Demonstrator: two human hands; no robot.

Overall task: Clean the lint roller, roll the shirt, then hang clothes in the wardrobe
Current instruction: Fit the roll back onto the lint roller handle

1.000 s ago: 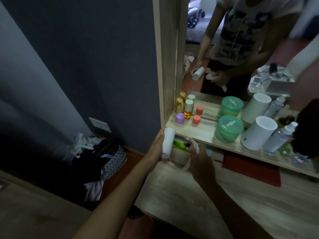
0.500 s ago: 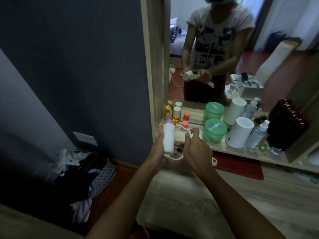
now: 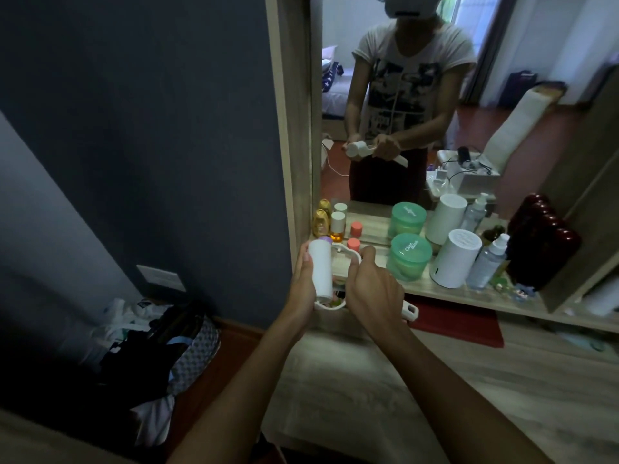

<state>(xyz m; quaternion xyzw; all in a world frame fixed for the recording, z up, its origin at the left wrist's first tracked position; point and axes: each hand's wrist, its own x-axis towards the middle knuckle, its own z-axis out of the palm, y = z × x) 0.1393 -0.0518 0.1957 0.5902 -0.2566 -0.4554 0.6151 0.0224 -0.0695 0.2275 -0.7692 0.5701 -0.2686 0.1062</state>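
I hold a white lint roller in front of a mirror. Its white roll [image 3: 320, 271] stands nearly upright, and my left hand [image 3: 303, 283] grips it from the left side. My right hand [image 3: 370, 289] grips the white frame and handle [image 3: 410, 309], whose end sticks out to the right below my palm. The curved frame arm [image 3: 348, 254] loops over the top of the roll. The mirror [image 3: 469, 112] reflects both hands on the roller. No shirt or wardrobe shows in this view.
A wooden shelf [image 3: 435, 291] under the mirror carries small bottles [image 3: 337, 226], a green jar [image 3: 408, 261], a white cylinder [image 3: 454, 262] and a spray bottle [image 3: 489, 262]. A pile of bags and clothes [image 3: 160, 343] lies on the floor at left. A light wooden surface [image 3: 368, 390] lies below my arms.
The view has tilted up towards the mirror. My right hand has closed on the roller's frame and handle, and the roll now stands more upright between both hands.
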